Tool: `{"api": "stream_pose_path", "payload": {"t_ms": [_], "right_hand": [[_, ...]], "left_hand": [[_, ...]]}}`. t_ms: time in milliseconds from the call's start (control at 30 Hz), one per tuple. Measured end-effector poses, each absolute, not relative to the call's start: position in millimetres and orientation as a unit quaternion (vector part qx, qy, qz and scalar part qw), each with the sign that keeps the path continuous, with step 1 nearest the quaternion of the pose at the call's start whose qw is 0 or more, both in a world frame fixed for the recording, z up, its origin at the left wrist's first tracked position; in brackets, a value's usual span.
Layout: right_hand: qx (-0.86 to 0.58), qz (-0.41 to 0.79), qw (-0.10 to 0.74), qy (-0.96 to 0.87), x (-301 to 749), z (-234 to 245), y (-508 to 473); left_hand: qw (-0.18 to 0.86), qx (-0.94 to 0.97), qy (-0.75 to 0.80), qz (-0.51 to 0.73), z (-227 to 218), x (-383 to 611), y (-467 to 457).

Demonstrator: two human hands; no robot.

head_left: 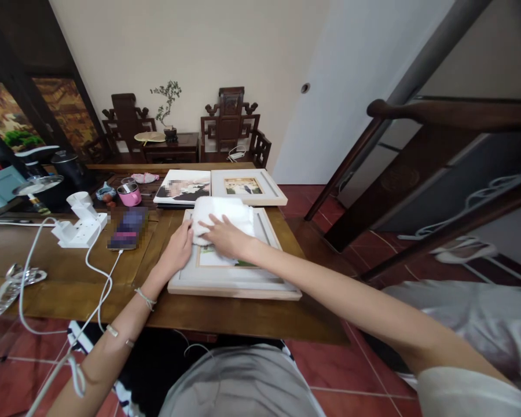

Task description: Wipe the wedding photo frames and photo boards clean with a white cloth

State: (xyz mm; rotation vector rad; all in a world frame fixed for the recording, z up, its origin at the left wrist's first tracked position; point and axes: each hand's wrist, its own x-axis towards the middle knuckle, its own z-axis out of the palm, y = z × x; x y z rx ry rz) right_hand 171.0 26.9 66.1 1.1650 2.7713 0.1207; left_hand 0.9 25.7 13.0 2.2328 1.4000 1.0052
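A white folded cloth (220,209) lies on the upper part of a light-framed picture (238,289), covering part of its photo. My right hand (226,234) presses flat on the cloth, fingers spread over its front. At the frame's left edge rests my left hand (182,244), its fingers on the rim beside the cloth; they are partly hidden. Behind, a second framed photo (243,186) lies flat, and a photo album or print (184,186) lies to its left.
On the left of the wooden table are a phone (129,227) on a charging cable, a white power strip (84,230), a pink cup (130,196) and a metal nutcracker-like tool (15,284). A dark wooden chair (417,168) stands at right.
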Motion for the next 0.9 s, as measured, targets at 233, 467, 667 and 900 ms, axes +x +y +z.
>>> {"api": "stream_pose_path", "payload": {"t_ms": [233,467,667,900], "right_hand": [[0.288,-0.006,0.076,0.955,175.1,85.1,-28.9],[0.347,0.003,0.048,0.937,165.9,82.9,4.1],[0.331,-0.002,0.041,0.943,159.8,79.8,-17.3],[0.236,-0.126,0.093,0.959,185.8,109.9,-48.4]], "left_hand": [[0.215,0.756,0.499,0.366,18.7,1.3,22.0],[0.238,0.731,0.521,0.370,16.7,2.7,20.8],[0.287,0.722,0.512,0.366,21.8,0.5,19.3],[0.257,0.740,0.519,0.342,15.3,0.3,26.5]]}}
